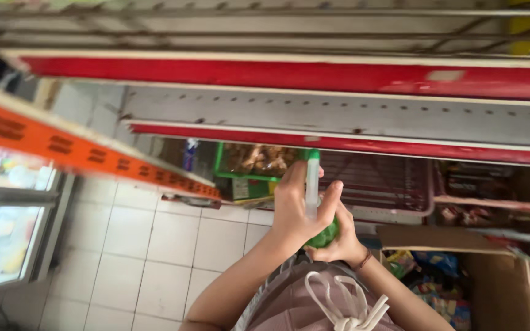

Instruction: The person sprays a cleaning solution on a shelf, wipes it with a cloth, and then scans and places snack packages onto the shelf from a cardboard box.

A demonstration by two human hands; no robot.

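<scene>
- Your left hand [292, 205] was closed around a slim white tube [311, 184] with a green cap, holding it upright in front of your chest, fingers wrapped across its middle.
- Your right hand [338, 239] was cupped beneath and behind the left one, gripping a round green thing [325, 236]; only a small part of it showed between the two hands, so you could not tell what it was.
- The two hands touched each other, and the tube's lower end sat right at the green thing.
- A dark band [365, 260] circled your right wrist.
- White drawstrings [345, 306] hung tied at the front of your mauve top, just below the hands.
- Above the hands ran shelves [314, 76] with red front edges, the bare undersides pale and perforated.
- Behind the tube, on a lower shelf, stood a green tray [219, 162] with packets of brown snacks.
- To the right of it was a red wire basket [394, 184], and beyond that more packed goods, blurred.
- At lower right stood an open cardboard box [498, 288] holding colourful packets.
- An orange shelf edge [87, 150] slanted across the left side, above a white tiled floor [154, 245].
- At far left was a glass-fronted cooler [1, 214], its contents blurred.
</scene>
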